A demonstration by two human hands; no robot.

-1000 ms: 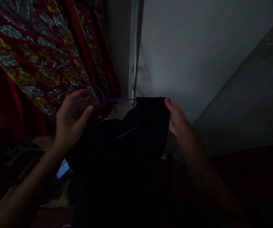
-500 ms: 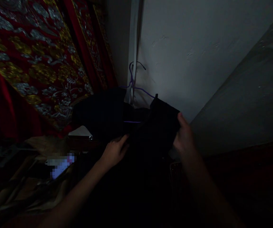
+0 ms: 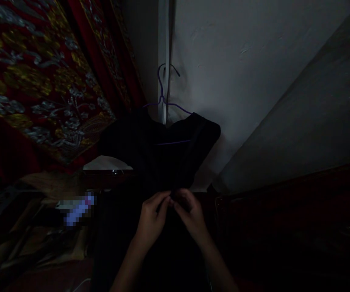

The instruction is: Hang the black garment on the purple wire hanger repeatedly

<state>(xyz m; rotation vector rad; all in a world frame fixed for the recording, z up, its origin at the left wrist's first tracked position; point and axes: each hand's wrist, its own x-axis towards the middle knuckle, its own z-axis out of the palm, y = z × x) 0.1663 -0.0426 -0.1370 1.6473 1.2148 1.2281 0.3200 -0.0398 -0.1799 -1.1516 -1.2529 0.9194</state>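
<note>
A dark, short-sleeved garment (image 3: 123, 142) with a V-shaped neckline hangs on a thin purple hanger (image 3: 178, 106). The hanger's hook is at a narrow pale strip on the wall. At the bottom of the V, my left hand (image 3: 154, 213) pinches the dark cloth between thumb and fingers. My right hand (image 3: 191, 211) pinches the cloth right beside it, and the fingertips of both hands meet. Whether a button or other fastener lies between them is too dark to see.
Red cloth with gold and silver embroidery (image 3: 53, 77) hangs at the left. Below it, a wooden chair or frame (image 3: 19, 239) carries a blurred bluish object (image 3: 79, 210). A pale wall (image 3: 238, 61) rises behind, with a darker panel (image 3: 309, 117) at the right.
My right hand has left the garment's right shoulder and moved down and left to the front. My left hand has shifted slightly down. The shoulder now lies flatter on the hanger.
</note>
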